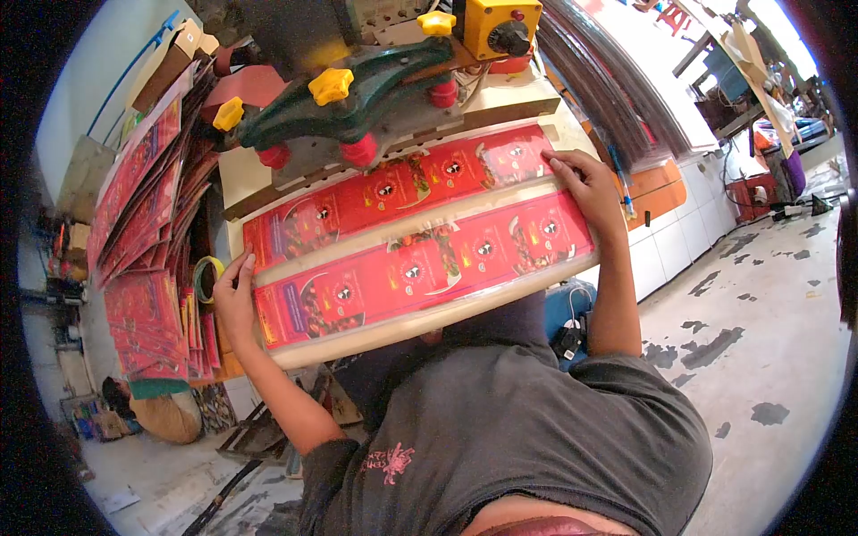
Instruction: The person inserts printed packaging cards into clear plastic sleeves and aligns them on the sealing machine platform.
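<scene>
Two long red printed sheets lie one behind the other on a pale board in front of a machine. The far red printed sheet runs close along the machine's front edge; the near red printed sheet lies nearer my body. At the left end, my left hand has its fingertips closed on the far sheet's corner. Beyond the other end, my right hand pinches the far sheet's right edge between thumb and fingers. The pale board shows as a rim below the near sheet.
A dark green machine arm with yellow star knobs and red feet stands over the far side. A yellow control box is behind. Stacked red printed sheets and a tape roll stand left; stacked boards lie right.
</scene>
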A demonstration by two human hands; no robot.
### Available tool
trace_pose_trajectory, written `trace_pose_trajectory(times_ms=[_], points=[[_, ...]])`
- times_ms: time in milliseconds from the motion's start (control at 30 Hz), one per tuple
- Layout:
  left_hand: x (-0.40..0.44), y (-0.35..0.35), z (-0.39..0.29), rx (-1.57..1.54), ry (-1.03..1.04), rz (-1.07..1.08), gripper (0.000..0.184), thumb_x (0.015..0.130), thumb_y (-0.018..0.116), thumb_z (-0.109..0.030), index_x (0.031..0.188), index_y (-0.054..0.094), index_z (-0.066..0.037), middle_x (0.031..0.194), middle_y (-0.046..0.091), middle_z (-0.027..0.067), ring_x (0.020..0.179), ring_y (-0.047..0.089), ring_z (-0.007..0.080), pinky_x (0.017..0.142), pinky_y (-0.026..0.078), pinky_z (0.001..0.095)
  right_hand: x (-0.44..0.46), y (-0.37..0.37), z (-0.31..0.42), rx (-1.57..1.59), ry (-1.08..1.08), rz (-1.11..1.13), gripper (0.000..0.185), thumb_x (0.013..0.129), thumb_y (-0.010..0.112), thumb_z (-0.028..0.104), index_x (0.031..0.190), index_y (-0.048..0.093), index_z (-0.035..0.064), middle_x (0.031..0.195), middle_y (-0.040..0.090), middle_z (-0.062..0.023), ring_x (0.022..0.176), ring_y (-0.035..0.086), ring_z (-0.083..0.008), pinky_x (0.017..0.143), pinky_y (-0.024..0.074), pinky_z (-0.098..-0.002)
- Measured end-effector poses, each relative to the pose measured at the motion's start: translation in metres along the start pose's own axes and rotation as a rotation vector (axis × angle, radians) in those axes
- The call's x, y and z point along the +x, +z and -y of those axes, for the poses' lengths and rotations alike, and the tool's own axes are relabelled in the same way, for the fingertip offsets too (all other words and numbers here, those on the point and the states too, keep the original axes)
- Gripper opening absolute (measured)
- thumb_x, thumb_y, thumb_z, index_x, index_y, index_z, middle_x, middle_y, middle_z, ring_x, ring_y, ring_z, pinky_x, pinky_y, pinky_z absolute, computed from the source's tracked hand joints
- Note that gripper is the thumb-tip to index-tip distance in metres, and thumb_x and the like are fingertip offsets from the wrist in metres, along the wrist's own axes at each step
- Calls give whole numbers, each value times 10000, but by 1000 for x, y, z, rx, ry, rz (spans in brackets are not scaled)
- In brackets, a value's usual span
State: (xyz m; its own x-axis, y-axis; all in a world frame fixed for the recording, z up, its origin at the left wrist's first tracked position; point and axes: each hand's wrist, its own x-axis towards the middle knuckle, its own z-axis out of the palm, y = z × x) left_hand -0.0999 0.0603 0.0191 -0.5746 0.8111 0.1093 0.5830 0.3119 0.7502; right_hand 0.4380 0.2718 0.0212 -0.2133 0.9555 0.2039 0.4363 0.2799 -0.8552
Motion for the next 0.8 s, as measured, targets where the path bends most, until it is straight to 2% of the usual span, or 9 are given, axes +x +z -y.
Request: trace_pose_trajectory(times_ms=[133, 267, 333, 567, 800], points=[[-1, 2, -4, -11, -11, 5, 379, 1014, 666, -277, 1282, 715, -13, 1192, 744, 101, 1089, 639, 155, 994, 470, 309, -1, -2, 2, -19, -7, 8, 305, 1003, 666, 225, 1214, 742, 18, 1109, 744, -102, 984, 648, -147, 895, 498, -288], [-2, 5, -2, -34, 9, -20, 376, 1010, 673, -269, 1281, 715, -13, 1210, 736, 114, 1094, 638, 161, 992, 469, 312, -1, -2, -1, 34, 3, -17, 308, 1002, 666, 215, 1230, 736, 20, 1106, 748, -88, 969, 641, -127, 885, 498, -278], [-3, 6, -2, -73, 7, -52, 385, 998, 689, -258, 1287, 707, -4, 1221, 730, 127, 1117, 639, 178, 1002, 467, 319, 1, -5, -2, 124, 116, 14, 308, 996, 646, 211, 1239, 734, 43, 1145, 755, -147, 1017, 692, -190, 914, 517, -307], [-4, 3, 3, -107, -1, -59, 400, 983, 705, -231, 1302, 692, 10, 1217, 726, 143, 1142, 639, 198, 1016, 465, 329, 1, -11, 0, 198, 86, 25, 293, 997, 646, 171, 1221, 727, 2, 1118, 757, -135, 1059, 687, -177, 936, 510, -311], [-2, 1, 8, -132, 81, -68, 347, 988, 706, -205, 1251, 718, 21, 1139, 750, 103, 1030, 649, 153, 962, 483, 305, 4, -15, -18, 236, 37, 34, 246, 988, 658, 165, 1133, 750, -11, 1090, 763, -102, 1042, 686, -158, 944, 509, -304]])
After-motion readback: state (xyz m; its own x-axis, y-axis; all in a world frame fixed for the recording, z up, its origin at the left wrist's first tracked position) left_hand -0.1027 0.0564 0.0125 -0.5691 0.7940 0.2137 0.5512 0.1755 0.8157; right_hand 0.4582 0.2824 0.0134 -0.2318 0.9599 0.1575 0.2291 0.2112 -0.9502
